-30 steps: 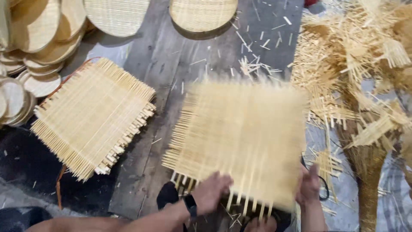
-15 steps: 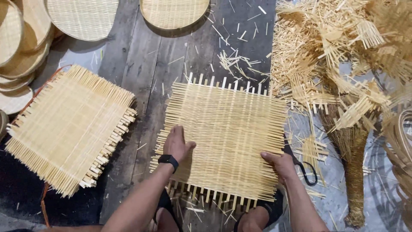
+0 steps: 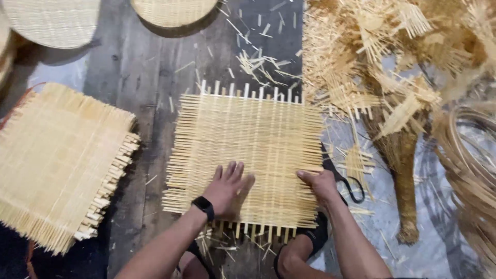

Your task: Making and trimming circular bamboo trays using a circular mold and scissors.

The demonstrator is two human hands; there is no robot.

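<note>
Woven mat [image 3: 248,155] flat on plank floor [image 3: 139,82]. Left hand [image 3: 227,188] pressing flat, fingers spread. Right hand [image 3: 320,185] gripping right edge. Risk: loose edge strips slipping out, weave skewing under uneven pressure; scissors [image 3: 343,181] close by

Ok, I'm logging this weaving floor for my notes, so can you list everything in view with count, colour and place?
square woven bamboo mat: one, pale yellow, centre, under both hands
stack of woven mats: one pile, pale yellow, left
round woven trays: at least two, pale yellow, top edge
pile of bamboo strip offcuts: one, straw-coloured, upper right
loose slivers: many, pale, above the mat
scissors: one pair, black, at the mat's right edge
bundle of brown fibre: one, brown, right
coiled strips: one coil, tan, far right
plank floor: dark grey wood
wristwatch: one, black, left wrist
left hand: flat on the mat
right hand: on the mat's right edge
</note>
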